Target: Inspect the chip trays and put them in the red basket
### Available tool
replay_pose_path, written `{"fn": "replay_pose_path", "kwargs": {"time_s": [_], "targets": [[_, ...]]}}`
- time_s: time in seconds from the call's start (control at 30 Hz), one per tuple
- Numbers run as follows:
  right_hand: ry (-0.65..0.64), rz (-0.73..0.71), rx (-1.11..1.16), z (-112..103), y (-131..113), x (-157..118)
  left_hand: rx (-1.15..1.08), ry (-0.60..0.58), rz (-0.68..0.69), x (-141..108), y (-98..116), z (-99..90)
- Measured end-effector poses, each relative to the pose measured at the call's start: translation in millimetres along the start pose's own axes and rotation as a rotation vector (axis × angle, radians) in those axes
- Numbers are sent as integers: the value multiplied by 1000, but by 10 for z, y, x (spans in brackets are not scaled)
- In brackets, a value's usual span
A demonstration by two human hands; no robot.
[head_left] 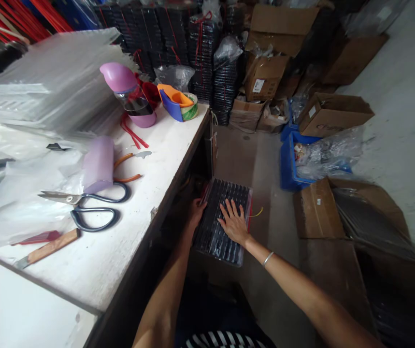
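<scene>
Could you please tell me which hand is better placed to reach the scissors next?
Probably the left hand: it is at the edge of the black tray nearest the table, closer to the scissors. The right hand lies spread on top of the tray, farther from them.

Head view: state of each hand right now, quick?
Left hand: at the left edge of the black ribbed pack; how firmly it's closed can't be told.
Right hand: open, fingers spread on the pack's top.
</scene>
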State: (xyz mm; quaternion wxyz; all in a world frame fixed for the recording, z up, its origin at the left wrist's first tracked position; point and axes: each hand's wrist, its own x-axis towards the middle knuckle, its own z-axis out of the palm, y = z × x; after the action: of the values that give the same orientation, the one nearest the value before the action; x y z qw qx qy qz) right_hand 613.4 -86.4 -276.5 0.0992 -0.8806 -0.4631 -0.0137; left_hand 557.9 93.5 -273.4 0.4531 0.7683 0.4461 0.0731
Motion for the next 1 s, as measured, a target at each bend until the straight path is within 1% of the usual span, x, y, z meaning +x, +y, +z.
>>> {"fn": "replay_pose_path", "kwargs": {"time_s": [0.1,0.23,0.37,0.5,0.57,0.63,0.7,0.77,0.83,0.9,1.0], "targets": [[-8,2,-1,0,-3,7,117,-29,33,-23,14,42],[-19,-3,-2,-15,2,1,273,16,57,-137,28,43],[-30,-24,-6,-35,12,9,376,70,87,-431,49,91],[-45,-40,-14,-34,16,28,413,77,103,-744,30,175],[-51,-43,-18,-32,11,28,407,82,77,-807,21,188],[-55,-43,-22,-35,11,28,383,88,47,-816,16,171],[-57,-36,-24,-47,34,46,344,104,9,-830,-7,122],[-54,-16,-23,-72,99,102,295,144,-53,-911,-78,49],[-42,20,-19,-107,211,214,241,191,-144,-1084,-203,-26],[-26,57,-12,-137,352,384,180,217,-241,-1323,-346,-70],[-18,79,3,-136,536,697,76,181,-318,-1647,-494,-25]]}}
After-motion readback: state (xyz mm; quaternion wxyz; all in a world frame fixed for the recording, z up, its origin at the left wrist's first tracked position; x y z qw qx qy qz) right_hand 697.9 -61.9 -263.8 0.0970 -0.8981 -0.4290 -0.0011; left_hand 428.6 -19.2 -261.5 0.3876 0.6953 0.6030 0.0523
